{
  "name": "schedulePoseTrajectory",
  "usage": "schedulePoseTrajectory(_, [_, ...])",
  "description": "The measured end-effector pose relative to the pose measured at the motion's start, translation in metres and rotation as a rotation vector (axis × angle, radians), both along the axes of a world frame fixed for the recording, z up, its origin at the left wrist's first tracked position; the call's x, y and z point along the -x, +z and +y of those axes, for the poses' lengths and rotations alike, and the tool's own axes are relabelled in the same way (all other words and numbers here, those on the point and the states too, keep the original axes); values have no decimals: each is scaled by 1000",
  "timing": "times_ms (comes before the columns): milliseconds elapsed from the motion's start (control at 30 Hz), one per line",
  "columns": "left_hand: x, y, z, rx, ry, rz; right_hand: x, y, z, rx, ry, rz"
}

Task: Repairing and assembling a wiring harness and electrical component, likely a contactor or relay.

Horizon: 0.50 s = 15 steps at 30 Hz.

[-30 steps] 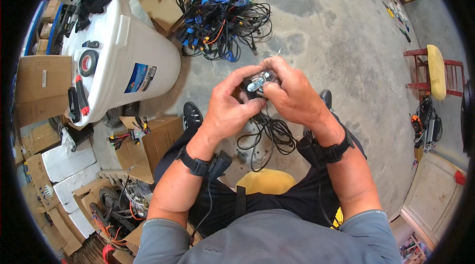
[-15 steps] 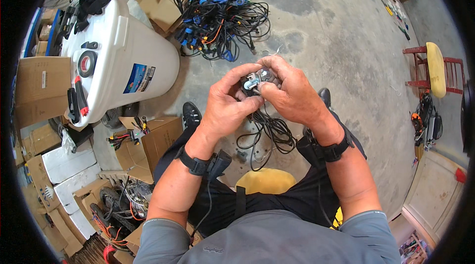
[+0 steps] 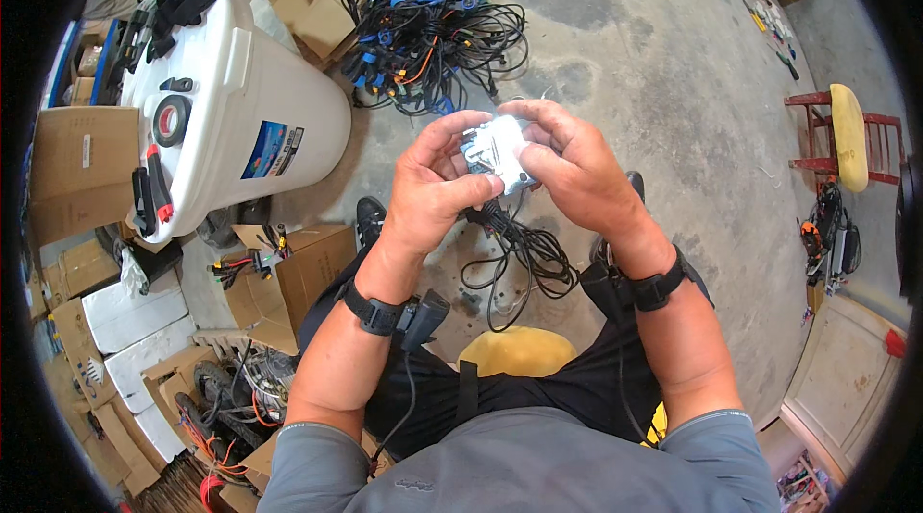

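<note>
Both hands hold a small flat metal-faced device (image 3: 495, 159), bright with glare, in front of me. My left hand (image 3: 431, 181) grips its left side, with the thumb along the lower edge. On the opposite side, my right hand (image 3: 577, 172) has its thumb pressed on the face and its fingers curled behind. A bundle of black cable (image 3: 524, 249) hangs or lies just below the device; whether it joins the device cannot be made out. Each wrist wears a black strap with a small dark box.
A large white lidded bin (image 3: 303, 114) stands at the left, topped by a roll of black tape (image 3: 171, 121) and a red-and-black handled tool (image 3: 157, 184). Ahead lies a tangled cable pile (image 3: 423, 42). Cardboard boxes (image 3: 317, 273) crowd the left; a red chair (image 3: 812, 128) stands at right.
The device has tilted, so its metal face now catches the light and glares. Both hands have shifted their grip slightly, the fingers spreading a little around its edges.
</note>
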<state>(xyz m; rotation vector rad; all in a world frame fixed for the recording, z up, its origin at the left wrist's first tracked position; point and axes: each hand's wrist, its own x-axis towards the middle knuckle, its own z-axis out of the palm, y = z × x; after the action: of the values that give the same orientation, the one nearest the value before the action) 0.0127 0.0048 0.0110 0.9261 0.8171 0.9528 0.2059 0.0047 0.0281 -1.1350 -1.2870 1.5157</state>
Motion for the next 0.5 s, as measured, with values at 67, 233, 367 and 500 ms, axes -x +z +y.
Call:
schedulePoseTrajectory(67, [0, -1, 1, 12, 16, -16, 0, -1, 1, -16, 1, 5])
schedulePoseTrajectory(233, [-1, 3, 2, 13, 90, 14, -1, 4, 2, 80, -37, 65])
schedulePoseTrajectory(367, [-2, 0, 2, 30, 122, 8, 0, 6, 2, 78, -62, 109])
schedulePoseTrajectory(500, [-3, 2, 1, 71, 114, 26, 1, 9, 2, 90, -74, 94])
